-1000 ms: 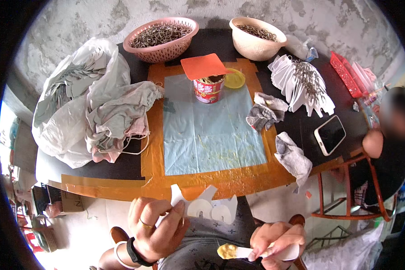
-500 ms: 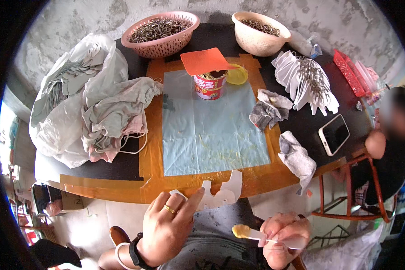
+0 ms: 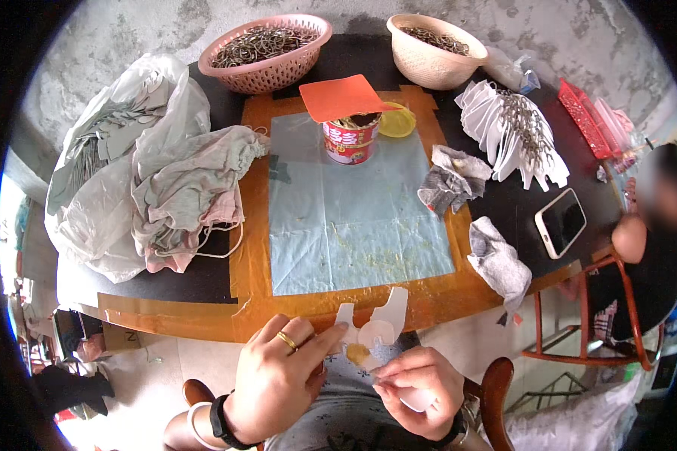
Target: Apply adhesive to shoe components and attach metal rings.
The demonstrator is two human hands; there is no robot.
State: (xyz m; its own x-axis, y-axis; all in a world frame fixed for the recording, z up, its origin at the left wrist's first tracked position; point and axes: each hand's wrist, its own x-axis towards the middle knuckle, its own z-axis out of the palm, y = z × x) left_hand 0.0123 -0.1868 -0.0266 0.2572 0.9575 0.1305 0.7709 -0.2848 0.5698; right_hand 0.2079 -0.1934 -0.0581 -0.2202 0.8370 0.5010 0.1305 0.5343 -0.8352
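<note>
My left hand (image 3: 278,376) grips a white, flat cut-out piece (image 3: 387,319) with notches and upright prongs, held at the table's near edge above my lap. In my right hand (image 3: 421,387), pinched between thumb and fingers, is a small white spatula (image 3: 417,399). Yellow paste (image 3: 358,353) coats its tip, which lies against or just in front of the lower part of the piece; contact cannot be made out for sure. Further back on a pale blue sheet (image 3: 353,218) stands a red printed tub (image 3: 350,141), with an orange card (image 3: 342,98) over its top.
A pink basket (image 3: 320,46) and a cream basket (image 3: 429,68), both with metal rings, stand at the back. Left lie a plastic bag (image 3: 90,233) and cloth (image 3: 188,173). Right are fanned white pieces (image 3: 478,124), rags (image 3: 498,263), a phone (image 3: 560,224) and a seated person (image 3: 654,263).
My right hand has moved left and slightly up, bringing the pasted spatula tip from beside the white piece to its lower part. My left hand has barely shifted.
</note>
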